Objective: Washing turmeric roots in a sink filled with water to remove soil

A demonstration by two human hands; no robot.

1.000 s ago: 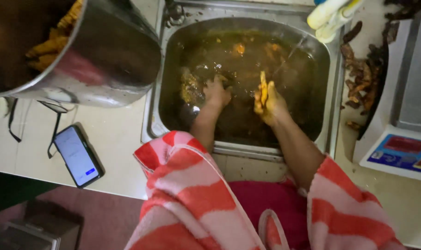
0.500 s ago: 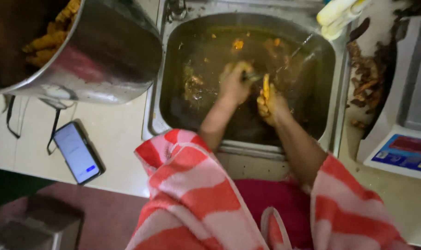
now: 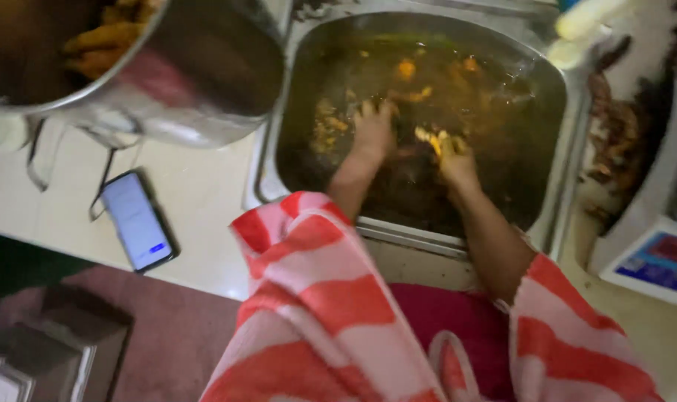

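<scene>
Yellow-orange root pieces (image 3: 437,139), wet and knobbly, sit in the right hand (image 3: 454,158), fingers curled shut round them, low in the steel sink basin (image 3: 558,216) w/ murky brown water. More orange bits (image 3: 406,69) float near the far wall, well apart from both hands. Left hand (image 3: 373,130) is just beside the right, palm down in the water, fingers spread apart and touching a yellowish clump (image 3: 325,128) (blurred, can't tell what exactly). Both arms come out of red-and-white striped sleeves (image 3: 309,290). Big shiny steel pot (image 3: 197,82) stands left of the sink on the pale counter (image 3: 204,201), w/ orange pieces (image 3: 104,41) inside. Dark-cased phone (image 3: 136,220), screen lit, lies on the counter near the pot. Dark peelings (image 3: 623,141) are heaped right of the sink.
</scene>
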